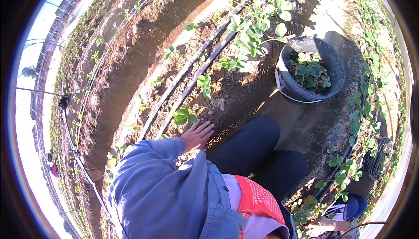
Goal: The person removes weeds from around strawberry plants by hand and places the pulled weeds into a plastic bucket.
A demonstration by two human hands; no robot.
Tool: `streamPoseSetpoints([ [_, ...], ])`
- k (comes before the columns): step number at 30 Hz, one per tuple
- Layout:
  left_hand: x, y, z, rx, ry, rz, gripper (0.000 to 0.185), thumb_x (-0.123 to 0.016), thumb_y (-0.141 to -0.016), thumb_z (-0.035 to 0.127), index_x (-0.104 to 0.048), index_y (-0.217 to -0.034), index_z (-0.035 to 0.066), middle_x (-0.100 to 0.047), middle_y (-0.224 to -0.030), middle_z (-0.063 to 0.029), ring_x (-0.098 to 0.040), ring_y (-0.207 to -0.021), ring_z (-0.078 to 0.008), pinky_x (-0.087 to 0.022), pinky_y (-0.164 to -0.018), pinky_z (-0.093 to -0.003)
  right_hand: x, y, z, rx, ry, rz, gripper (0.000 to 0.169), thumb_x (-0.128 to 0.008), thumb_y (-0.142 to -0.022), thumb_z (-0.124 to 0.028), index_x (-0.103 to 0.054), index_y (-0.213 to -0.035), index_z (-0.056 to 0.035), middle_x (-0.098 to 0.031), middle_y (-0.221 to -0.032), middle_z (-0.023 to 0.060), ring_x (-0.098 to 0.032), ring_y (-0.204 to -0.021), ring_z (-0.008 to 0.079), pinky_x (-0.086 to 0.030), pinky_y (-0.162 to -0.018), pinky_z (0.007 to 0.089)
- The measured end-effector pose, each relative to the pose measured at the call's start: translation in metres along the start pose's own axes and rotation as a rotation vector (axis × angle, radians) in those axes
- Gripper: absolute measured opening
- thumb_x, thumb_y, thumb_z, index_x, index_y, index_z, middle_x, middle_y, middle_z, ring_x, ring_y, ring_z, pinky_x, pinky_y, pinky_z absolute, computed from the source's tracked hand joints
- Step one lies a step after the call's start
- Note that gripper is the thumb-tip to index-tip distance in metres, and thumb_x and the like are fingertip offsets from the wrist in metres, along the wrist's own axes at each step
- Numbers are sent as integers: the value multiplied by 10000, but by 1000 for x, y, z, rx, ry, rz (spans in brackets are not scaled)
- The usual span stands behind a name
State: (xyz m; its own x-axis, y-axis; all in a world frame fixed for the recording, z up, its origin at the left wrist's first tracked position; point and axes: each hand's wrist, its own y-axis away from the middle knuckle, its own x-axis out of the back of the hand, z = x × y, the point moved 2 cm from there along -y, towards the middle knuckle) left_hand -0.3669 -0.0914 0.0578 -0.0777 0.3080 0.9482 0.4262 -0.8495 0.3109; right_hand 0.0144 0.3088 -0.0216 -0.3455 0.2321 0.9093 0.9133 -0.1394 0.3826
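Note:
My left hand, coming out of a blue sleeve, rests palm down on the soil at the side of a raised bed. Its fingers are slightly apart and hold nothing. Just beyond the fingertips is a small strawberry plant, beside two black drip lines that run along the bed. My right hand is out of view. Before my knees, a dark plastic bucket stands in the furrow, tilted in the view. Cut or pulled leafy strawberry plants lie inside it, and its white-gripped wire handle hangs down.
Larger strawberry plants grow farther up this bed. Another planted row runs along the right. At the lower right a co-worker in a blue cap reaches a hand among leaves. A coil of black tubing lies nearby.

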Motion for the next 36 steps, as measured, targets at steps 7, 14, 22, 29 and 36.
streamPoseSetpoints([
  [7, 19, 3, -2, -4, 123, 90, 518, -475, -864, 320, -419, -1315, 72, -309, -1419, -127, -229, -1347, -293, -151, -1078, -557, -23, -33, -33, -9, -25, 26, 364, -425, -860, -223, -527, -1170, -61, -515, -1240, 122, -426, -1200, 313, -242, -1082, 474],
  [14, 7, 1, 5, -56, 148, 252, 551, -515, -820, 350, -441, -1290, 71, -326, -1397, -148, -243, -1331, -331, -130, -1070, -588, -15, -38, -37, 121, -32, -3, 351, -421, -863, -219, -538, -1151, -56, -515, -1243, 119, -430, -1200, 302, -236, -1088, 471],
  [22, 6, 7, 2, -67, 100, 248, 553, -534, -806, 333, -449, -1285, 71, -332, -1398, -146, -235, -1335, -335, -99, -1081, -589, -26, 7, -52, 261, -57, 28, 337, -418, -867, -214, -552, -1130, -51, -516, -1246, 116, -435, -1201, 289, -229, -1094, 466],
  [29, 48, -20, 22, -134, 23, 334, 477, -489, -843, 282, -475, -1242, 21, -413, -1336, -147, -362, -1254, -324, -236, -1053, -525, -29, 61, -54, 240, -79, 209, 328, -414, -871, -211, -563, -1112, -46, -516, -1249, 113, -439, -1201, 277, -223, -1099, 463],
  [36, 71, -99, 24, -378, 31, 399, 440, -484, -859, 239, -481, -1226, -3, -455, -1281, -157, -415, -1194, -315, -288, -1017, -487, -12, 72, -66, -103, -136, 283, 309, -433, -854, -198, -576, -1076, -39, -528, -1169, 110, -458, -1163, 273, -224, -1100, 467],
])
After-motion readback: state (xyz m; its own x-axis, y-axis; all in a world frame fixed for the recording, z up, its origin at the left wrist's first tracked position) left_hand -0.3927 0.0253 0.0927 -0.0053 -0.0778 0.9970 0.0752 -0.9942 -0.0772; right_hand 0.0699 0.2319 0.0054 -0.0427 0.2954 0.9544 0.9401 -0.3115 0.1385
